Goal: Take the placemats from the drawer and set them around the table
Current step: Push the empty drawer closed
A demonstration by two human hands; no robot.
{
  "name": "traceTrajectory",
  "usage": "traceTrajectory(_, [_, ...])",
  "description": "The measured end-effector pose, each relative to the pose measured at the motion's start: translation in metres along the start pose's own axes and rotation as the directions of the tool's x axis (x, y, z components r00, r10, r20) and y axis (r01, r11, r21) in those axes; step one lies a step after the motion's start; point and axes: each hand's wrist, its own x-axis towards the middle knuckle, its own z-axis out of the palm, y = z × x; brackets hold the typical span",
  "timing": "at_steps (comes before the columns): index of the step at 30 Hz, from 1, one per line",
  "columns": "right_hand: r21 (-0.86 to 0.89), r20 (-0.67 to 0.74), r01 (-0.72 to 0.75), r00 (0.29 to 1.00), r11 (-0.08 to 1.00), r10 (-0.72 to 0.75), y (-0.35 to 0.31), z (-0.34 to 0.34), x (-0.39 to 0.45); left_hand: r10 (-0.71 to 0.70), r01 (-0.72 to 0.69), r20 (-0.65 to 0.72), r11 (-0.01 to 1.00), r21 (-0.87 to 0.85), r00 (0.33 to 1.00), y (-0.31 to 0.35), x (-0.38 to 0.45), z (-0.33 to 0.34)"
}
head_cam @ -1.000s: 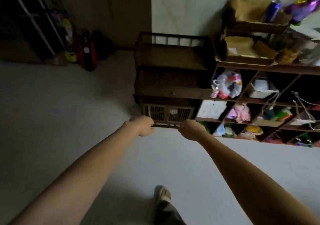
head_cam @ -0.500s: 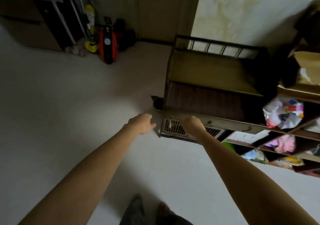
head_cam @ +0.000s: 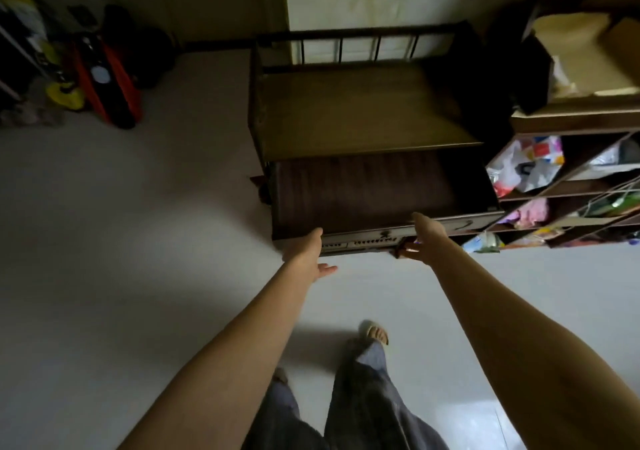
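Observation:
A dark wooden cabinet (head_cam: pixel 363 110) stands against the wall, its wide drawer (head_cam: pixel 460 224) pulled out toward me. Inside lies a dark brown ribbed placemat (head_cam: pixel 363 190) covering most of the drawer's floor; whether more lie under it is hidden. My right hand (head_cam: pixel 427 236) is at the middle of the drawer's front, fingers curled under its lower edge. My left hand (head_cam: pixel 308 252) is at the front's left corner, fingers extended and thumb spread, holding nothing.
Cubby shelves (head_cam: pixel 568 193) stuffed with bags and cloths adjoin the cabinet on the right, with a cardboard box (head_cam: pixel 581 55) on top. A red and black appliance (head_cam: pixel 107 82) and clutter stand at the far left. My legs and a sandalled foot (head_cam: pixel 374 335) are on pale floor.
The drawer has slid out farther, showing the placemat inside. The view has swung and tilted down over the cabinet. My left hand has opened and moved to the drawer's left corner.

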Motion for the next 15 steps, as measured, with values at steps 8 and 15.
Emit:
traceTrajectory(8, [0.133, 0.115, -0.179, 0.980, 0.975, 0.164, -0.026, -0.028, 0.050, -0.076, 0.002, -0.197, 0.937, -0.349, 0.977, -0.005, 0.016, 0.076])
traceTrajectory(15, [0.190, 0.157, -0.276, 0.956, 0.942, 0.248, -0.031, -0.030, 0.052, -0.081, -0.015, -0.148, 0.833, -0.553, 0.986, 0.011, 0.047, 0.090])
